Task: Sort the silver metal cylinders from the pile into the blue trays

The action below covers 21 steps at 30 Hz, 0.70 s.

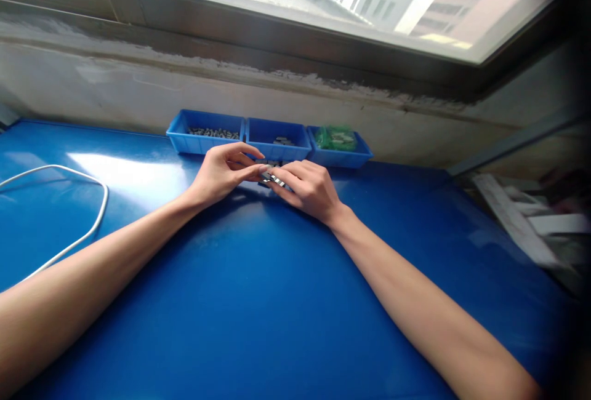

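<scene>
My left hand (pixel 220 171) and my right hand (pixel 308 188) meet over the blue table (pixel 258 301), just in front of the middle tray. Both pinch a small grey metal part (pixel 272 177) between their fingertips; the part is mostly hidden by the fingers. Behind them stand three blue trays in a row. The left tray (pixel 204 132) holds several small dark metal pieces. The middle tray (pixel 277 138) holds a few grey pieces. In the right tray (pixel 339 147) lies a green bag of parts.
A white cable (pixel 87 231) loops across the table's left side. The wall and window sill (pixel 295 89) rise right behind the trays. Beyond the table's right edge lie white slats and clutter (pixel 530 221).
</scene>
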{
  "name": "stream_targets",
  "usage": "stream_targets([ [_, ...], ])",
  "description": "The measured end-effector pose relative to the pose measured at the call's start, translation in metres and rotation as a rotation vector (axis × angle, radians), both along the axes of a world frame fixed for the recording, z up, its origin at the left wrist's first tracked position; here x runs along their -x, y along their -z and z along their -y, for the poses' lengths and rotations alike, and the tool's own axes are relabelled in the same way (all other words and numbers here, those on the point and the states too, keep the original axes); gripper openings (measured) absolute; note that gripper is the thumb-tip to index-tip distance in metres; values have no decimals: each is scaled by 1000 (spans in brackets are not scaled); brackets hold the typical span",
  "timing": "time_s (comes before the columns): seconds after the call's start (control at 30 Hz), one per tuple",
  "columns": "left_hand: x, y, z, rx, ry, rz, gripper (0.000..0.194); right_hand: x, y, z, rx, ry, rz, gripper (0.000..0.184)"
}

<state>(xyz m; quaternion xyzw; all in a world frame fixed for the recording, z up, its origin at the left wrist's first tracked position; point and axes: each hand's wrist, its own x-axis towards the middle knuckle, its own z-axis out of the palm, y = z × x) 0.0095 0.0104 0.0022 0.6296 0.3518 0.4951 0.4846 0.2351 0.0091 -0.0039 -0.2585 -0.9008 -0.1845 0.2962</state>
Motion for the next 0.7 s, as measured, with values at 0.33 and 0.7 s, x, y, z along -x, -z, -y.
stream_targets([
  [0.33,0,3,0,-76,27,-99,47,0,0,2,-53,-9,57,20],
  [0.7,-3,10,0,-652,-141,-617,15,-4,8,-11,157,424,-585,27],
])
